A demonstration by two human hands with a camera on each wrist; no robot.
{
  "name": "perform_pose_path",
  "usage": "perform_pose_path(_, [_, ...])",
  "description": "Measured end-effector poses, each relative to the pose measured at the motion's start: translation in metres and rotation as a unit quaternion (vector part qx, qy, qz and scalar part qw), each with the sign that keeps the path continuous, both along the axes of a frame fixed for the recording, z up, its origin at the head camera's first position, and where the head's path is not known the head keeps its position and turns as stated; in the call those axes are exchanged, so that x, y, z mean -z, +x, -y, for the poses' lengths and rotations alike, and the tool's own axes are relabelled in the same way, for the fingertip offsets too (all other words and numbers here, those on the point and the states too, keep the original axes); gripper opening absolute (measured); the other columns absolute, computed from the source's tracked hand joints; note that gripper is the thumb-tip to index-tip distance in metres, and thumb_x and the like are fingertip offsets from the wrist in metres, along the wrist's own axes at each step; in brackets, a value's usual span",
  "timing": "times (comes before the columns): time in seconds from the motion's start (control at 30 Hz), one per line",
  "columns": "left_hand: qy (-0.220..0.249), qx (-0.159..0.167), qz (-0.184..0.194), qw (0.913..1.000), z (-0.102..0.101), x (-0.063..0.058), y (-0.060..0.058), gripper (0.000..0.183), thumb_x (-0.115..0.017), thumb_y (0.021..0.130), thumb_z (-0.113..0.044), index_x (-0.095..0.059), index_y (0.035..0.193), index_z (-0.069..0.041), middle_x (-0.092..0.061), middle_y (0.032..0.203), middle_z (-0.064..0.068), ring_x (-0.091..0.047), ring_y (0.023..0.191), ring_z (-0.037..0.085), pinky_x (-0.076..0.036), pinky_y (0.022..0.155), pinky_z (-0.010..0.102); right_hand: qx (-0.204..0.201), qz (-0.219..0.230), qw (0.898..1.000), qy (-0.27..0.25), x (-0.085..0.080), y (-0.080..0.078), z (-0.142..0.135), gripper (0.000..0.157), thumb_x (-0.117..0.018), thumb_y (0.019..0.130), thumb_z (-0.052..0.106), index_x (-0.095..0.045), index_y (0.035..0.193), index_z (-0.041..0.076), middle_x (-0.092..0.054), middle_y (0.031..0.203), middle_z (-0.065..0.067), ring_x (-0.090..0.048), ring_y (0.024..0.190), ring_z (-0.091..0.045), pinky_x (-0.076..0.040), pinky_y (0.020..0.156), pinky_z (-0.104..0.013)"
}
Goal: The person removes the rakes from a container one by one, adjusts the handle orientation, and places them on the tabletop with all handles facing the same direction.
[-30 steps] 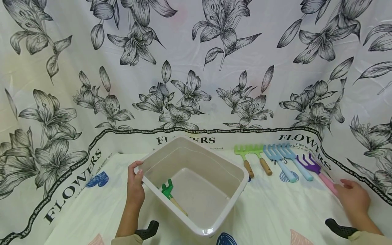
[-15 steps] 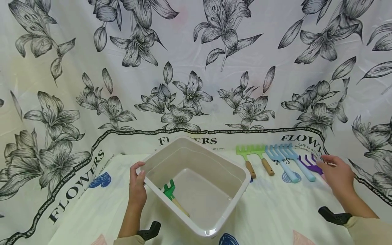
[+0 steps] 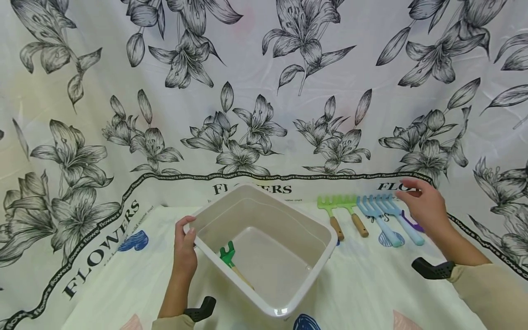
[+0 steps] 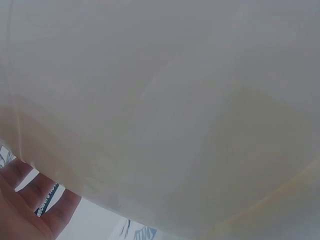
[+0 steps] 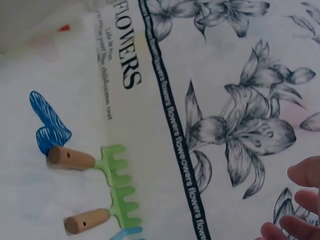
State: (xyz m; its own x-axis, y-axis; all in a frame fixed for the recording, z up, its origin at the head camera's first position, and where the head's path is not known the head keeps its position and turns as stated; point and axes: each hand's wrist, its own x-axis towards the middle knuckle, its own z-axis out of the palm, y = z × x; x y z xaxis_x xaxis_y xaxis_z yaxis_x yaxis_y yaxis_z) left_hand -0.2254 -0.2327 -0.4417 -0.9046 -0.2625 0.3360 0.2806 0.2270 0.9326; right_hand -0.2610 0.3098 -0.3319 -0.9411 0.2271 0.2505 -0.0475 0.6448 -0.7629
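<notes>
A pale grey plastic tub (image 3: 270,220) is tilted toward me at mid-view, and my left hand (image 3: 184,250) grips its left rim corner. Inside lies a small green hand rake (image 3: 227,254) with a light wooden handle. In the left wrist view, fingers (image 4: 62,212) curl at the edge of the tub's wall (image 4: 150,115). My right hand (image 3: 426,208), holding nothing, is over the right end of a row of hand rakes, its fingers loosely bent. It mostly hides a purple hand rake (image 3: 414,223). Beside that lie two blue hand rakes (image 3: 387,228).
Left of the blue rakes lie two light green hand rakes (image 3: 335,224) with wooden handles, also seen in the right wrist view as green rakes (image 5: 82,159). A white cloth with flower prints (image 3: 243,137) hangs behind and covers the table surface (image 3: 354,284).
My right hand has let go of the purple rake's pink handle and moved up and to the left. The left hand keeps its grip on the tub.
</notes>
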Motion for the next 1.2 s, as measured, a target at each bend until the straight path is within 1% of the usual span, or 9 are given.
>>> perform_pose_path(0.13, [0.007,0.009,-0.011,0.9999,0.000,0.001,-0.002,0.040,-0.033,0.100,-0.029,-0.033,0.139,-0.017,-0.036,0.144,0.001,-0.036,0.128,0.026,-0.027,0.107,0.060,-0.058,-0.021,0.998,0.015,-0.011,-0.008,0.020,0.060,-0.055,0.097,0.041,-0.044,0.142,0.003,-0.042,0.141,-0.023,-0.045,0.120,-0.043,-0.046,0.078,-0.047])
perform_pose_path(0.3, [0.007,0.012,-0.011,0.9998,0.000,0.001,-0.002,0.040,-0.033,0.100,-0.028,-0.032,0.139,-0.017,-0.035,0.144,0.001,-0.036,0.129,0.026,-0.026,0.108,0.059,-0.131,-0.044,0.990,0.024,-0.026,-0.015,0.051,0.058,-0.058,0.097,0.034,-0.041,0.144,0.004,-0.040,0.143,-0.022,-0.047,0.118,-0.041,-0.046,0.082,-0.054])
perform_pose_path(0.4, [0.004,0.012,-0.007,0.9999,0.000,0.001,-0.002,0.039,-0.033,0.100,-0.026,-0.032,0.138,-0.018,-0.035,0.144,0.002,-0.036,0.129,0.026,-0.026,0.108,0.059,-0.163,-0.047,0.985,0.021,-0.031,-0.020,0.070,0.059,-0.061,0.096,0.033,-0.040,0.145,0.007,-0.036,0.146,-0.020,-0.048,0.120,-0.040,-0.046,0.086,-0.056])
perform_pose_path(0.6, [-0.002,0.006,-0.007,1.0000,0.001,0.001,-0.003,0.039,-0.032,0.100,-0.027,-0.033,0.138,-0.018,-0.036,0.144,0.001,-0.039,0.126,0.026,-0.029,0.107,0.059,-0.220,-0.059,0.973,0.030,-0.036,-0.033,0.109,0.062,-0.065,0.094,0.029,-0.039,0.147,0.012,-0.034,0.149,-0.016,-0.051,0.120,-0.036,-0.048,0.086,-0.054])
perform_pose_path(0.7, [-0.004,0.002,-0.004,1.0000,0.003,0.002,-0.004,0.038,-0.032,0.100,-0.028,-0.033,0.138,-0.019,-0.037,0.144,0.000,-0.040,0.125,0.026,-0.030,0.106,0.058,-0.254,-0.070,0.964,0.043,-0.040,-0.037,0.131,0.063,-0.068,0.092,0.024,-0.039,0.147,0.013,-0.032,0.151,-0.014,-0.053,0.119,-0.035,-0.049,0.087,-0.053])
perform_pose_path(0.8, [-0.010,-0.004,0.002,0.9999,0.003,0.003,-0.005,0.038,-0.032,0.100,-0.029,-0.033,0.137,-0.021,-0.036,0.144,-0.002,-0.040,0.125,0.026,-0.031,0.106,0.058,-0.297,-0.080,0.950,0.044,-0.045,-0.039,0.151,0.065,-0.069,0.091,0.021,-0.038,0.148,0.013,-0.031,0.151,-0.014,-0.054,0.118,-0.034,-0.049,0.089,-0.051])
perform_pose_path(0.87, [-0.011,-0.006,0.001,0.9999,0.004,0.003,-0.005,0.038,-0.032,0.100,-0.029,-0.033,0.137,-0.021,-0.036,0.144,-0.001,-0.039,0.126,0.026,-0.031,0.105,0.059,-0.326,-0.077,0.941,0.040,-0.048,-0.040,0.165,0.069,-0.069,0.091,0.020,-0.034,0.150,0.016,-0.033,0.150,-0.014,-0.056,0.117,-0.034,-0.049,0.090,-0.050])
perform_pose_path(1.07, [-0.006,-0.003,-0.002,1.0000,0.003,0.002,-0.003,0.038,-0.031,0.100,-0.028,-0.033,0.137,-0.019,-0.035,0.145,0.001,-0.037,0.127,0.027,-0.030,0.106,0.059,-0.403,-0.019,0.914,0.029,-0.051,-0.041,0.205,0.085,-0.071,0.089,0.020,-0.018,0.155,0.028,-0.033,0.150,-0.014,-0.057,0.117,-0.036,-0.051,0.087,-0.048])
perform_pose_path(1.2, [-0.002,0.002,-0.004,1.0000,0.003,0.003,-0.003,0.038,-0.031,0.100,-0.027,-0.033,0.137,-0.018,-0.035,0.144,0.002,-0.037,0.127,0.028,-0.028,0.106,0.060,-0.435,0.021,0.900,0.029,-0.049,-0.041,0.226,0.088,-0.072,0.089,0.020,-0.015,0.155,0.031,-0.034,0.150,-0.011,-0.056,0.119,-0.034,-0.051,0.087,-0.045])
